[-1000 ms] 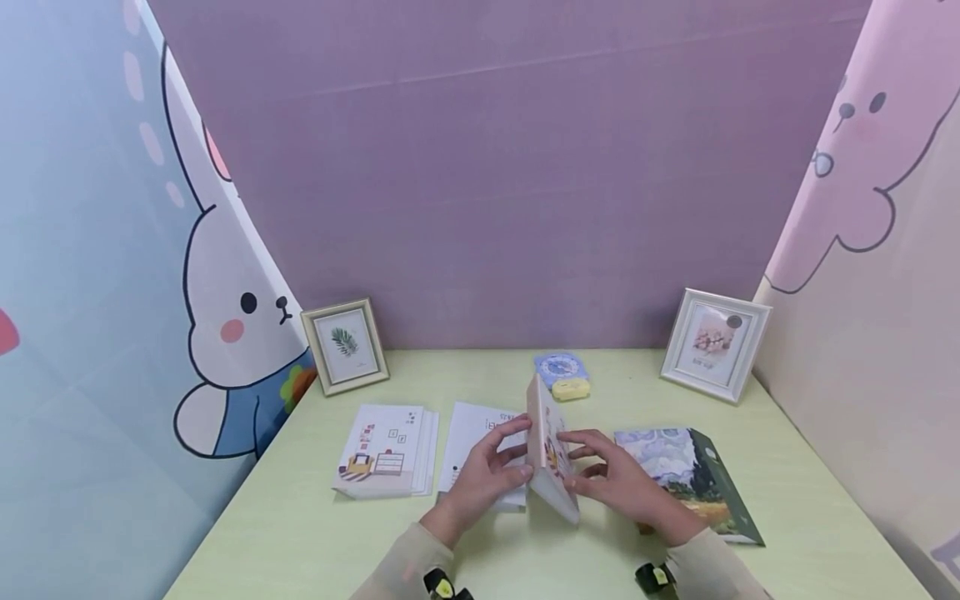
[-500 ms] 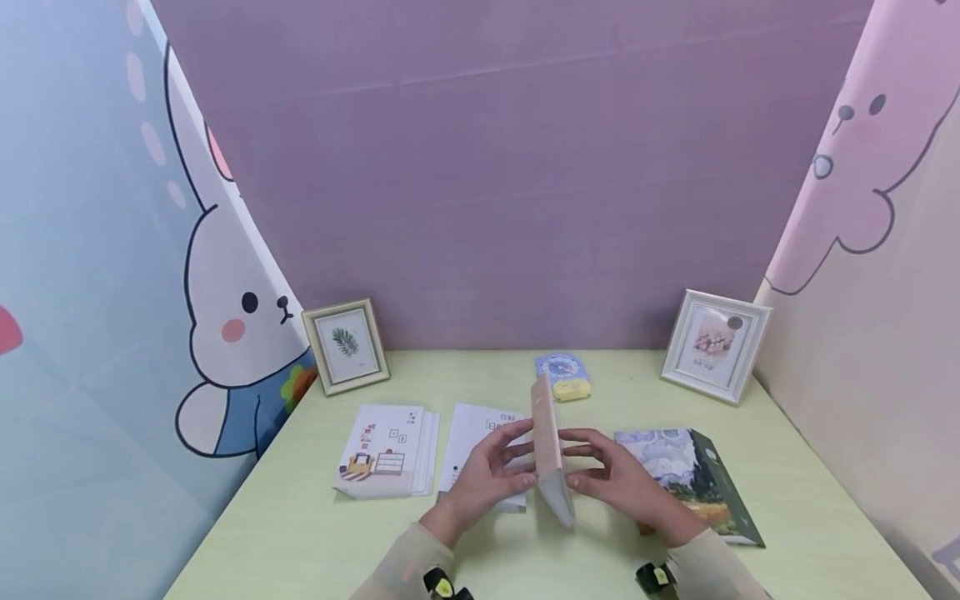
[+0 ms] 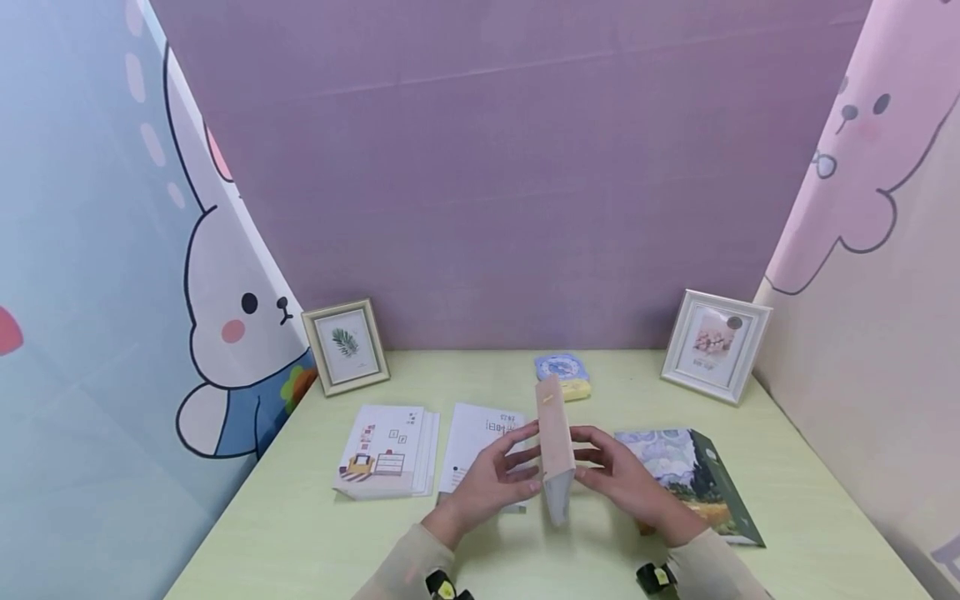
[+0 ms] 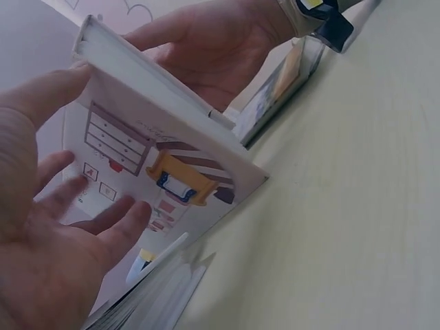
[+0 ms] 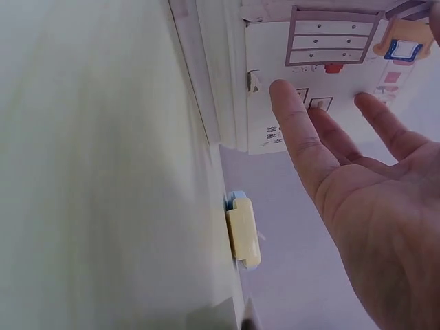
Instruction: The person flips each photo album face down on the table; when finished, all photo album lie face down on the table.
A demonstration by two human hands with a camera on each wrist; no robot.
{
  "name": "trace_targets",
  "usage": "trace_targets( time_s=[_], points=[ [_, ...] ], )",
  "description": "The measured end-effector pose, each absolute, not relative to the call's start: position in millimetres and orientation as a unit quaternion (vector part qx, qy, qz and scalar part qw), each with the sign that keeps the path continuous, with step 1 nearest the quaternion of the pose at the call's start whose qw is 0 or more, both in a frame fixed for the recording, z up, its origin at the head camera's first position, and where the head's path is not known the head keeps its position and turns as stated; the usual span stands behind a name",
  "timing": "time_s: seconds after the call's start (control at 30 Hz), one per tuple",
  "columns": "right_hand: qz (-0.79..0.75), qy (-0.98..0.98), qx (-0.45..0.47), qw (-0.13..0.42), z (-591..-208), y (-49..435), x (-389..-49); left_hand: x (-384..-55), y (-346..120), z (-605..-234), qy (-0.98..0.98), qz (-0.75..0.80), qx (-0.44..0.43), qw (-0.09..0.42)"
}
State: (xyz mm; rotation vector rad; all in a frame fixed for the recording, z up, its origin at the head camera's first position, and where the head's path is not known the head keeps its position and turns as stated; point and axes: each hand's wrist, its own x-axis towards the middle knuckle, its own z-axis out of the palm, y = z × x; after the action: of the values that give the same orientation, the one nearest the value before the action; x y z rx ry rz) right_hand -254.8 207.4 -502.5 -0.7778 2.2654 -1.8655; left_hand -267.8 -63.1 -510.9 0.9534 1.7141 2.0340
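A thick book [image 3: 555, 437] stands on edge between my two hands, its pale beige narrow side toward me. Its cover [image 4: 179, 177] shows a drawn yellow armchair and a chest of drawers. My left hand [image 3: 491, 479] touches it from the left with spread fingers, the thumb near its edge in the left wrist view. On the other side, my right hand [image 3: 618, 477] has extended fingertips against the printed cover [image 5: 337, 41]. Neither hand wraps round the book. To the left lies a white booklet [image 3: 468, 442], partly hidden by my left hand.
A stack of booklets [image 3: 382, 450] with the same armchair drawing lies farther left. Right of my hands lies a painting-covered book [image 3: 675, 467]. Behind are a blue clock-like item [image 3: 561, 365] and a yellow item [image 3: 577, 389]. Picture frames [image 3: 347, 346] [image 3: 716, 346] stand at the back corners.
The book has turned between my hands, so its beige narrow side now faces me and its printed cover has left the head view. Both hands have shifted only slightly.
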Motion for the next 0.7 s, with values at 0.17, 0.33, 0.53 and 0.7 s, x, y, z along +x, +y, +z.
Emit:
trace_targets(
  time_s=[0.17,0.33,0.53,0.7],
  points=[
    [-0.627,0.730,-0.267,0.046,-504.0,208.1,-256.8,-266.7,-61.1,-511.5,0.611,0.702,0.331,0.155],
    [-0.630,0.725,-0.276,0.035,-504.8,209.9,-258.7,-268.6,-61.7,-511.1,0.634,0.683,0.329,0.150],
    [-0.622,0.733,-0.274,0.013,-504.7,212.9,-259.2,-269.9,-60.0,-512.7,0.644,0.673,0.330,0.152],
    [-0.617,0.748,-0.243,-0.006,-499.8,217.3,-257.9,-269.4,-58.1,-514.8,0.655,0.659,0.330,0.164]
  ],
)
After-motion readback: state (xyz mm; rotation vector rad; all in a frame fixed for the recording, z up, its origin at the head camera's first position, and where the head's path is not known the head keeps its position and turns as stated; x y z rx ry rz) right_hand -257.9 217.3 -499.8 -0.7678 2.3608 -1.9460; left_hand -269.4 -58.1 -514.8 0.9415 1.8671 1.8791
